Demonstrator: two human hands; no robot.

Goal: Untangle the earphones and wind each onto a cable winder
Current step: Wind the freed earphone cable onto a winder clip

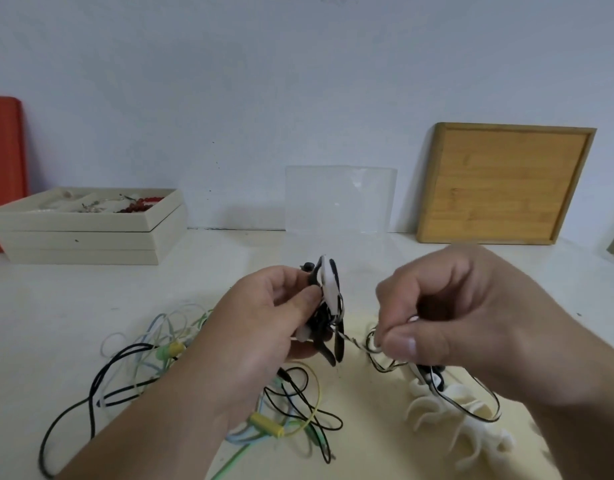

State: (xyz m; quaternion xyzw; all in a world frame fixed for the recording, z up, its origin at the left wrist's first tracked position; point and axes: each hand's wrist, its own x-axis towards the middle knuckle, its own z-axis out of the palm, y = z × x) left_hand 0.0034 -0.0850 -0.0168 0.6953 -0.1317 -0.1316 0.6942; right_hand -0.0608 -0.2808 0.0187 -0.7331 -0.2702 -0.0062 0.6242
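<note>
- Gripping a black-and-white cable winder [328, 289], the left hand [281, 317]; right hand [447, 306] pinches its striped cord [359, 344].
- Loose thin earphones [153, 362] tangle on the tabletop [56, 306]; wooden tray [502, 185] leans behind.

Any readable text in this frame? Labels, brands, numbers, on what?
None readable.
Wooden tray: bare wood, no marking.
Clear sheet: nothing printed that shows.
Stacked boxes: plain sides, no label.
Red board: plain.
Winder in the left hand: black and white pattern, no letters.
White winders and cables: no print visible.
</note>
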